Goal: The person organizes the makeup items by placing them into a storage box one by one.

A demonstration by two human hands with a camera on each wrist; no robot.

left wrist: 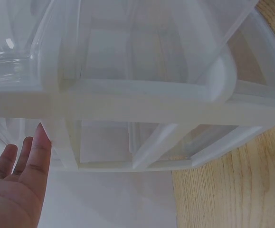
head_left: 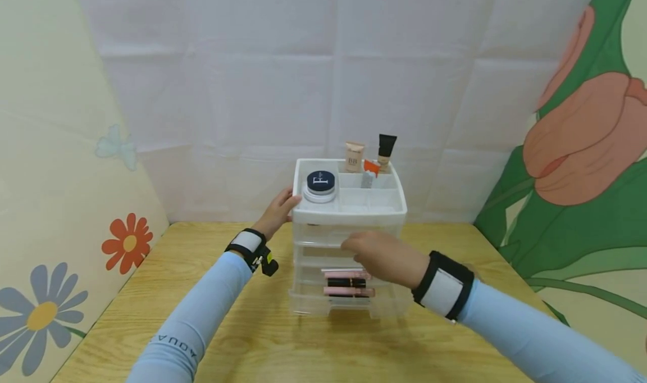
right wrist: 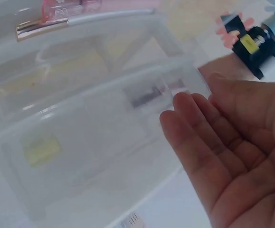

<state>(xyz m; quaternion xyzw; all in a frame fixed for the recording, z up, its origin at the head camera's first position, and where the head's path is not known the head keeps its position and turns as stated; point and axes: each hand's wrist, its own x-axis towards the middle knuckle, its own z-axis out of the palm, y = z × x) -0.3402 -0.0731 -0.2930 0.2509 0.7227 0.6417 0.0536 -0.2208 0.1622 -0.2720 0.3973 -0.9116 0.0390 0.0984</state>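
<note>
A white and clear plastic drawer organizer (head_left: 349,219) stands on the table. My left hand (head_left: 278,211) rests against its left side near the top, and in the left wrist view the fingers (left wrist: 36,164) lie nearly straight along the frame. In front of the drawers is my right hand (head_left: 386,256), its loosely bent fingers (right wrist: 189,147) holding nothing in the right wrist view. The bottom drawer (head_left: 308,303) juts forward. Pink and black cosmetic tubes (head_left: 349,291) lie in it, and a slim silver-capped stick (right wrist: 42,29) shows beside a pink tube (right wrist: 104,8).
On the organizer's top tray sit a round dark-lidded jar (head_left: 320,182), a BB cream tube (head_left: 354,155), a black-capped tube (head_left: 386,147) and a small orange-topped item (head_left: 371,168). The wooden table (head_left: 242,332) meets a white cloth backdrop (head_left: 242,102) behind.
</note>
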